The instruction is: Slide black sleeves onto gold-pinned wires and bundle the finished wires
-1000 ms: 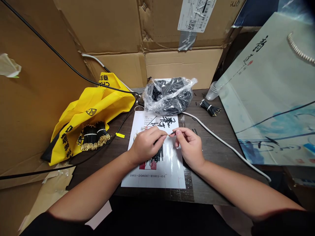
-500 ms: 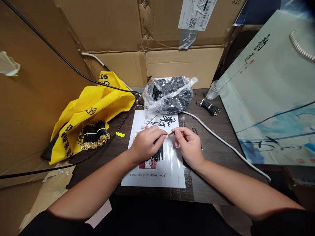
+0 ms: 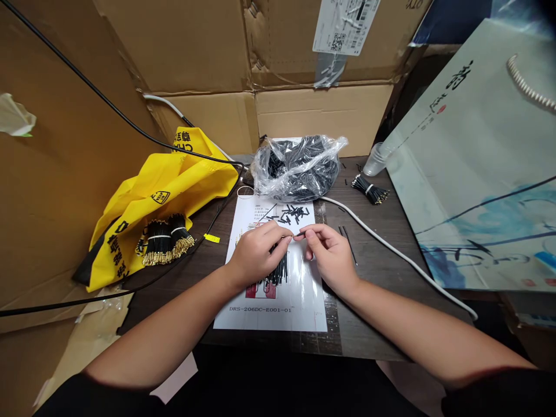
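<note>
Holding a thin piece (image 3: 299, 234) between the left hand (image 3: 260, 249) and the right hand (image 3: 333, 255), above a white paper (image 3: 269, 322).

The left hand is curled, with thumb and forefinger pinched on the near end, which looks golden; the right hand pinches the dark end likewise, its other fingers half bent. Whether this is one piece or two pieces joined, I cannot tell. On the paper, black wires (image 3: 282, 270) are partly hidden by the left hand, and short black tubes (image 3: 297, 214) lie scattered beyond the fingertips. Behind the paper sits a clear plastic bag (image 3: 299, 168) with many black pieces inside. Two tied bundles (image 3: 158, 240) lie on or against a yellow bag (image 3: 182, 174).
</note>
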`<state>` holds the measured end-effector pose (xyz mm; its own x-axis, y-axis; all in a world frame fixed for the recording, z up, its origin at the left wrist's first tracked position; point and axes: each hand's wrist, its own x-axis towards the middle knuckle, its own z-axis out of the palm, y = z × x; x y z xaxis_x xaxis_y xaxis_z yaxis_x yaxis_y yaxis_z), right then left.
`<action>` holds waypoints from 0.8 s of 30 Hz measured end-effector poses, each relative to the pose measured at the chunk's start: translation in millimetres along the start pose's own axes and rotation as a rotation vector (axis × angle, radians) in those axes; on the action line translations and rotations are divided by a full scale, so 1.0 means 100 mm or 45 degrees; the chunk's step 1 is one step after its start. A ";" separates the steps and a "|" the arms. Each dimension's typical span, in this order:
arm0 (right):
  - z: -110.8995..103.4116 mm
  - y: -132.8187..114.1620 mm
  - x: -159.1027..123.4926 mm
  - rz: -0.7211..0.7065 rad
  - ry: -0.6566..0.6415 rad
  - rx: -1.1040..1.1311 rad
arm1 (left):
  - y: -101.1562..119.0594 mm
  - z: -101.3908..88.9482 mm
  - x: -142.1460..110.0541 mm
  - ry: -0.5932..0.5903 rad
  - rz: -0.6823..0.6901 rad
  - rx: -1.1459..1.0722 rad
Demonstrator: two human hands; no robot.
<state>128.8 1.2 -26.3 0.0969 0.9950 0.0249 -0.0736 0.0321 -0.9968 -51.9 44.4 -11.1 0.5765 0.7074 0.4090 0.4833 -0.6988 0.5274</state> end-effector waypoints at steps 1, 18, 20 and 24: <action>0.00 0.00 0.00 -0.003 0.004 -0.007 | 0.00 0.00 0.00 0.007 0.003 -0.002; 0.01 -0.02 -0.01 -0.005 -0.009 -0.136 | -0.01 -0.01 0.00 0.068 0.139 0.090; 0.01 -0.03 -0.01 -0.011 -0.003 -0.145 | -0.01 -0.01 -0.01 0.069 0.185 0.151; 0.00 -0.04 -0.03 -0.030 0.009 -0.176 | -0.02 -0.04 -0.01 0.042 0.273 0.255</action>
<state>128.3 -1.9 -22.6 0.1044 0.9934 0.0481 0.0658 0.0414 -0.9970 -55.7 45.2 -9.5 0.6595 0.5424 0.5205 0.4752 -0.8373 0.2704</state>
